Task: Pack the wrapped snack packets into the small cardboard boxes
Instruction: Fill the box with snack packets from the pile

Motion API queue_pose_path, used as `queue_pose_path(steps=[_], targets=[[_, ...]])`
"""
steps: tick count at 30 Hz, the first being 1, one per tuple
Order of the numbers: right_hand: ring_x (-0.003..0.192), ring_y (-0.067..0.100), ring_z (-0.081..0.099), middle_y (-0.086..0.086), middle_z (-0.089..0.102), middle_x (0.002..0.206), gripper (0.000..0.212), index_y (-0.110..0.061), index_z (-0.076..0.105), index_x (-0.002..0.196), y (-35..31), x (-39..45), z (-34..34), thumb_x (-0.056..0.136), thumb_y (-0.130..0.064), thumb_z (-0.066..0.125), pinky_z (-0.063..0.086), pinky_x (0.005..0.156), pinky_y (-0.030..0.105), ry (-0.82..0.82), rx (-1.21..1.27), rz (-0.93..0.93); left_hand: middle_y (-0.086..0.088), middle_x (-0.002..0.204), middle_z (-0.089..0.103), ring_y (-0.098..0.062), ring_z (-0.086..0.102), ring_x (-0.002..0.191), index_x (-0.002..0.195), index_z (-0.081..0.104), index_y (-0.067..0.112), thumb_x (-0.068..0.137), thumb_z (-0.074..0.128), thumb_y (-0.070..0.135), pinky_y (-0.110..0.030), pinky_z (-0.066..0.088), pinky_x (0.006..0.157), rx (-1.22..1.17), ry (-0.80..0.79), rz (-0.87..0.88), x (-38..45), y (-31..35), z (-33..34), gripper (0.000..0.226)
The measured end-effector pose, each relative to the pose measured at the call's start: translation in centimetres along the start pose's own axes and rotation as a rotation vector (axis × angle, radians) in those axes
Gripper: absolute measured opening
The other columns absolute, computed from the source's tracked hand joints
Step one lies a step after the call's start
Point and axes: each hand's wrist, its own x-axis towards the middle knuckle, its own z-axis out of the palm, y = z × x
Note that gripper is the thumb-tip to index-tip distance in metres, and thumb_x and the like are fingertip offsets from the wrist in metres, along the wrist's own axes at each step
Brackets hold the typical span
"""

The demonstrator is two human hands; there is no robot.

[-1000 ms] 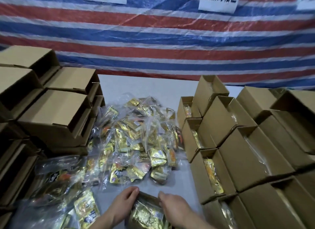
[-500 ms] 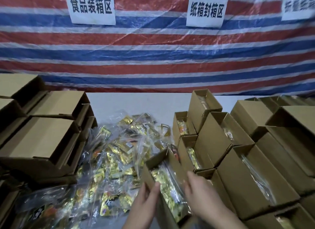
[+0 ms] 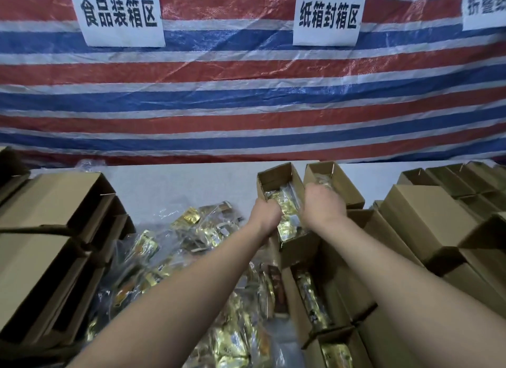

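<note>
Between the two outstretched hands, an open box [image 3: 279, 184] with gold packets [image 3: 286, 217] inside, gripped on both long sides: left hand [image 3: 267, 211] curled round the left wall, right hand [image 3: 321, 203] curled round the right wall. Just beyond the right hand, another open box [image 3: 339, 181]. Below and right of the hands, rows of filled boxes [image 3: 315, 299]. Left of the arms, a loose pile of packets [image 3: 164, 258] on the table [image 3: 178, 184]. Further left, stacked empty boxes [image 3: 54, 230]. Behind everything, a striped tarp [image 3: 246, 93] with white signs [image 3: 120, 14].
</note>
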Motion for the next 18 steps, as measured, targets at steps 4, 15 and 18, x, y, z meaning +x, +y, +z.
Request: queue_pose_path(steps=[4, 15, 18], targets=[[0.116, 0.028, 0.051, 0.011, 0.053, 0.125, 0.056, -0.011, 0.057, 0.127, 1.1, 4.5, 0.5, 0.079, -0.031, 0.077, 0.043, 0.099, 0.039, 0.068, -0.366, -0.057, -0.011, 0.094, 0.049, -0.016, 0.042, 0.06, 0.127, 0.042, -0.004, 0.097, 0.028, 0.013, -0.027, 0.036, 0.053, 0.07, -0.042, -0.02, 4.9, 1.2, 1.7, 0.037], [0.137, 0.032, 0.035, 0.014, 0.042, 0.142, 0.066, -0.011, 0.054, 0.133, 2.8, 8.8, 2.4, 0.075, -0.031, 0.077, 0.026, 0.118, 0.048, -0.016, -0.454, -0.093, -0.008, 0.069, 0.029, -0.02, 0.03, 0.055, 0.095, 0.046, 0.002, 0.094, 0.026, 0.006, -0.038, 0.037, 0.067, 0.179, -0.133, -0.08, 10.1, 1.9, 3.2, 0.021], [0.136, 0.033, 0.035, 0.014, 0.042, 0.142, 0.064, -0.011, 0.055, 0.133, 3.1, 9.2, 2.4, 0.076, -0.03, 0.076, 0.027, 0.116, 0.049, -0.021, -0.473, -0.084, -0.008, 0.072, 0.032, -0.022, 0.033, 0.06, 0.112, 0.047, -0.001, 0.096, 0.025, 0.01, -0.038, 0.041, 0.068, 0.19, -0.18, -0.083, 10.6, 1.9, 3.5, 0.029]])
